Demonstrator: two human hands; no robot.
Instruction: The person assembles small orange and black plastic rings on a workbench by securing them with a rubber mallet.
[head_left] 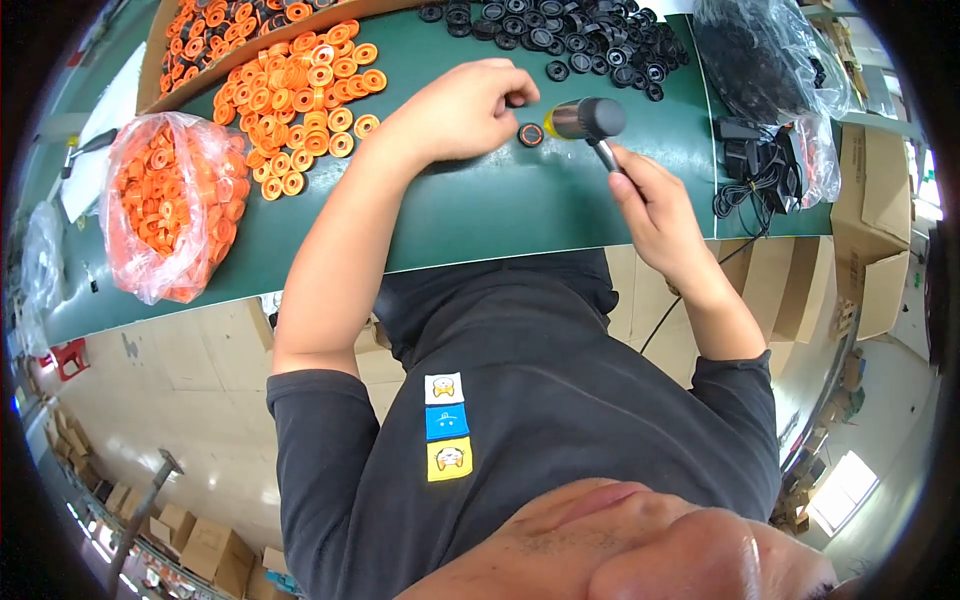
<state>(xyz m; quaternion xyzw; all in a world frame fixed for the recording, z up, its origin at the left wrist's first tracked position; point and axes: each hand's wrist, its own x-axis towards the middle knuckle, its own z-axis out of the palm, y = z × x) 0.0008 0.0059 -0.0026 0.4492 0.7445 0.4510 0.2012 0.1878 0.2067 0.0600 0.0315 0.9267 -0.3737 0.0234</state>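
My right hand (655, 205) is closed around the handle of a mallet (588, 118). The mallet has a dark rubber face, a metal middle and a yellow far face, and its head hovers over or rests on the table; which, I cannot tell. Just left of it lies a small black wheel with an orange ring (530, 134), flat on the green table (480, 215). My left hand (470, 108) is beside that wheel, its fingers curled in. A bit of a black part (514, 101) shows between thumb and fingers, mostly hidden.
Loose orange rings (300, 95) are heaped on the left, beside a clear bag of orange rings (170, 205) and a cardboard box (155, 60). Black round parts (580, 40) spread at the back. A bag of black material (765, 60) and a cabled adapter (755, 165) lie right.
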